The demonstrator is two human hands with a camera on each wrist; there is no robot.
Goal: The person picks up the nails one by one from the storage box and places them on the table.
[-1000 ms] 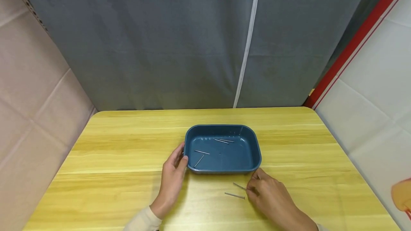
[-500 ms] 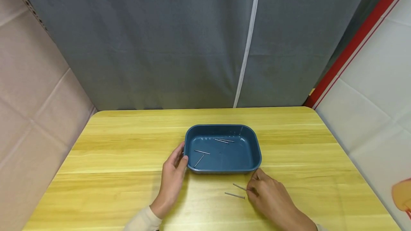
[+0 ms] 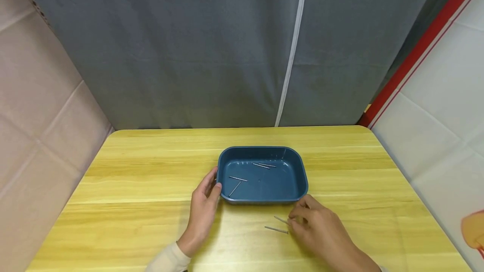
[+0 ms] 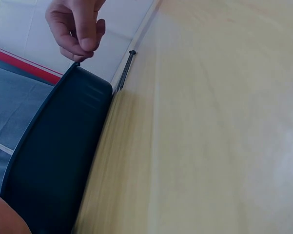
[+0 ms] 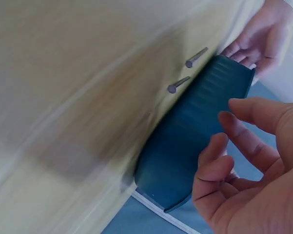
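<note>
My left hand [image 3: 203, 204] grips the left end of a dark blue plastic tray [image 3: 261, 202], its thumb on the rim and its fingers behind the outer wall. Inside the tray lie several thin metal nails [image 3: 238, 179], in two groups. Two more nails [image 3: 276, 230] rest on the table in front of the tray; in the right wrist view their flat heads [image 5: 172, 89] show. My right hand [image 3: 321, 228] hovers beside these two, near the tray's front right corner. Its fingers are loosely bent, thumb and forefinger apart, and nothing is between them in the right wrist view [image 5: 253, 170].
The wooden table [image 3: 132, 171] has rounded far corners. A grey curtain [image 3: 189, 53] hangs behind it. White sheeting [image 3: 446, 108] with a red border stands on the right, and a pale wall [image 3: 45, 116] on the left.
My right hand has lifted slightly, and its thumb and forefinger have parted a little. The left hand, the tray and the nails stay where they were.
</note>
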